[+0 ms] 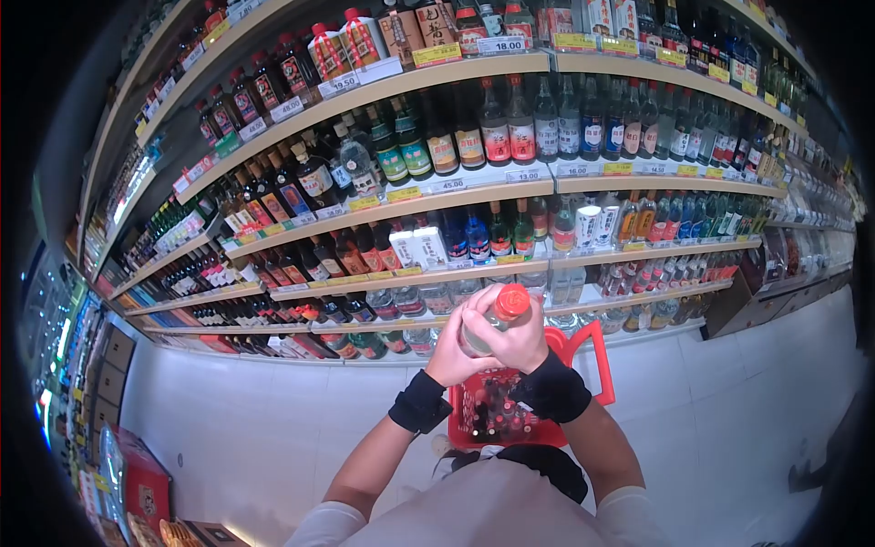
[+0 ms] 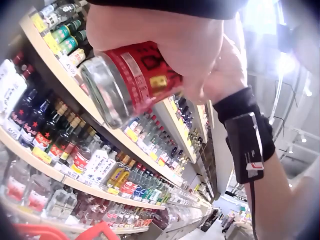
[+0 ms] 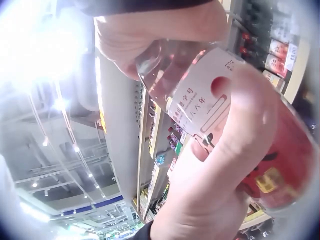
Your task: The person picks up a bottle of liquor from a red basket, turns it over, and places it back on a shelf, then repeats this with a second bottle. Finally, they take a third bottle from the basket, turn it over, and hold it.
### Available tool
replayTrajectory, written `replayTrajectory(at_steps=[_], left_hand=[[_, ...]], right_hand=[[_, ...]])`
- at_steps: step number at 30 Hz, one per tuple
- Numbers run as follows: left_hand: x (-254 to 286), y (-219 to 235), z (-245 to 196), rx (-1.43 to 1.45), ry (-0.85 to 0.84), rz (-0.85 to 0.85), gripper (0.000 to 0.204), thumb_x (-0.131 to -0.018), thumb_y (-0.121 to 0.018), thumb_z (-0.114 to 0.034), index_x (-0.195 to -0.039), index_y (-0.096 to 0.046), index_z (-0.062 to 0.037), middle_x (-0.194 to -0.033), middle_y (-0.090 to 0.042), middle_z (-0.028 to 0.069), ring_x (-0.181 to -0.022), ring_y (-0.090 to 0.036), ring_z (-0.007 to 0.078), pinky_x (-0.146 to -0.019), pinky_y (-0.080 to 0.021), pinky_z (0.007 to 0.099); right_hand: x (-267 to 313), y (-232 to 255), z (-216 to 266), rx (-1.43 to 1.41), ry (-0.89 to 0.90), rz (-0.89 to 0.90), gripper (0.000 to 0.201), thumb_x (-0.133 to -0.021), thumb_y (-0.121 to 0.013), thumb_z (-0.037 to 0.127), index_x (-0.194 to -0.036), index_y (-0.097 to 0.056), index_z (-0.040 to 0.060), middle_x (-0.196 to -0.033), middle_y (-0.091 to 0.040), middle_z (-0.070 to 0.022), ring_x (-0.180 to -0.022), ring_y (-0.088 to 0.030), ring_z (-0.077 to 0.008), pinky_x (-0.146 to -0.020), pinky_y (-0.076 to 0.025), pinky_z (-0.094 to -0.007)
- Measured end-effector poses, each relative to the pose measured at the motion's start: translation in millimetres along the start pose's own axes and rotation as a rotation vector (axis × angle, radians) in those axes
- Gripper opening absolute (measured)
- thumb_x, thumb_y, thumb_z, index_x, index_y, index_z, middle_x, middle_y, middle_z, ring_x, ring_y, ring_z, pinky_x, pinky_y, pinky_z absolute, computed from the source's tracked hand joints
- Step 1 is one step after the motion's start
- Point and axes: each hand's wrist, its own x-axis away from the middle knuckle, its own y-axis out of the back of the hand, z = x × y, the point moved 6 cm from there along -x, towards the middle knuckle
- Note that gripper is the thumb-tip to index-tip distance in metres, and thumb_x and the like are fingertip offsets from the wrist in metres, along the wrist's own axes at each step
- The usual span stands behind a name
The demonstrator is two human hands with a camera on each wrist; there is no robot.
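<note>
Handling of a red-labelled, clear glass bottle (image 2: pixel 132 82) with a red cap (image 1: pixel 513 299), held up before the far, pale-edged shelves (image 1: pixel 501 192). The person's left hand (image 1: pixel 456 344) and right hand (image 1: pixel 518 343) both grasp the bottle; a red plastic basket (image 1: pixel 550 434) sits below. The step appears to be inspection; the next move calls for a secure hold while turning or lowering the glass.

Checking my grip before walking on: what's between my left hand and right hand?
A red-capped bottle; your left hand and right hand both grip it, as the head view shows.
</note>
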Motion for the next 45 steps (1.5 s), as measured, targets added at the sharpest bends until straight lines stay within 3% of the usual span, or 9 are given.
replayTrajectory(at_steps=[6,11,16,19,24,27,36,42,45], left_hand=[[6,-3,13,-0.234,-0.007,0.104,0.096,-0.061,-0.091,-0.023,-0.137,-0.039,0.0000,-0.132,-0.052,0.0143,-0.125,-0.051,0.0247,-0.105,-0.041,0.0375],[-2,-2,-37,-0.187,-0.087,0.260,0.089,-0.062,-0.089,-0.023,-0.135,-0.044,-0.0027,-0.132,-0.052,0.0148,-0.124,-0.053,0.0266,-0.103,-0.042,0.0379],[13,-7,-1,-0.052,0.036,-0.141,0.076,-0.063,-0.088,-0.020,-0.126,-0.049,-0.0033,-0.124,-0.055,0.0159,-0.116,-0.056,0.0304,-0.099,-0.044,0.0397],[20,-2,28,-0.091,0.079,-0.416,0.071,-0.065,-0.087,-0.018,-0.123,-0.049,-0.0031,-0.119,-0.056,0.0161,-0.111,-0.057,0.0319,-0.096,-0.045,0.0407],[26,-2,29,-0.156,0.021,-0.550,0.072,-0.066,-0.086,-0.018,-0.125,-0.046,-0.0033,-0.116,-0.056,0.0167,-0.109,-0.057,0.0333,-0.094,-0.044,0.0416],[23,-3,30,-0.196,0.027,-0.480,0.076,-0.065,-0.087,-0.019,-0.126,-0.046,-0.0029,-0.117,-0.057,0.0163,-0.109,-0.058,0.0327,-0.095,-0.045,0.0407],[10,-2,-3,0.070,0.222,0.112,0.081,-0.068,-0.089,-0.020,-0.132,-0.044,0.0003,-0.123,-0.057,0.0100,-0.112,-0.056,0.0180,-0.099,-0.044,0.0332],[21,-20,10,0.479,0.456,0.196,0.056,-0.083,-0.076,-0.011,-0.129,-0.049,0.0035,-0.118,-0.062,0.0075,-0.104,-0.059,0.0123,-0.094,-0.046,0.0297],[31,-28,17,0.781,0.486,0.210,0.046,-0.095,-0.063,-0.026,-0.130,-0.049,0.0015,-0.119,-0.063,0.0091,-0.104,-0.062,0.0138,-0.092,-0.049,0.0306]], right_hand=[[-1,-7,14,-0.057,0.187,0.283,0.011,-0.070,-0.069,0.007,-0.074,-0.062,-0.0003,-0.076,-0.066,-0.0114,-0.070,-0.066,-0.0241,-0.070,-0.053,-0.0336],[-3,-6,14,-0.140,0.086,0.500,0.010,-0.071,-0.067,0.009,-0.076,-0.063,0.0017,-0.077,-0.067,-0.0123,-0.070,-0.065,-0.0250,-0.069,-0.052,-0.0349],[-16,-8,43,0.188,0.217,0.322,0.009,-0.081,-0.068,0.007,-0.076,-0.063,0.0021,-0.076,-0.066,-0.0080,-0.076,-0.065,-0.0207,-0.076,-0.050,-0.0324],[-13,-9,26,0.036,-0.088,0.265,0.015,-0.084,-0.067,0.008,-0.073,-0.061,0.0004,-0.075,-0.065,-0.0090,-0.075,-0.063,-0.0192,-0.072,-0.049,-0.0313],[-10,-11,29,-0.036,-0.005,0.266,0.019,-0.086,-0.062,0.003,-0.067,-0.057,-0.0001,-0.071,-0.063,-0.0085,-0.072,-0.063,-0.0175,-0.070,-0.049,-0.0306],[-10,-10,27,-0.033,0.056,0.269,0.019,-0.086,-0.061,0.001,-0.067,-0.055,0.0001,-0.069,-0.063,-0.0081,-0.070,-0.062,-0.0179,-0.072,-0.050,-0.0321],[-46,48,-13,-0.393,-0.364,-0.127,0.036,-0.097,-0.061,0.023,-0.065,-0.051,0.0079,-0.062,-0.059,-0.0048,-0.065,-0.062,-0.0150,-0.065,-0.050,-0.0309],[-47,57,-40,-0.634,-0.511,0.040,0.027,-0.101,-0.051,0.030,-0.107,-0.054,0.0039,-0.095,-0.066,-0.0118,-0.085,-0.065,-0.0193,-0.080,-0.051,-0.0342],[-40,60,-56,-0.511,-0.505,0.131,0.033,-0.102,-0.047,0.019,-0.130,-0.043,0.0032,-0.114,-0.063,-0.0173,-0.097,-0.065,-0.0241,-0.088,-0.052,-0.0406]])
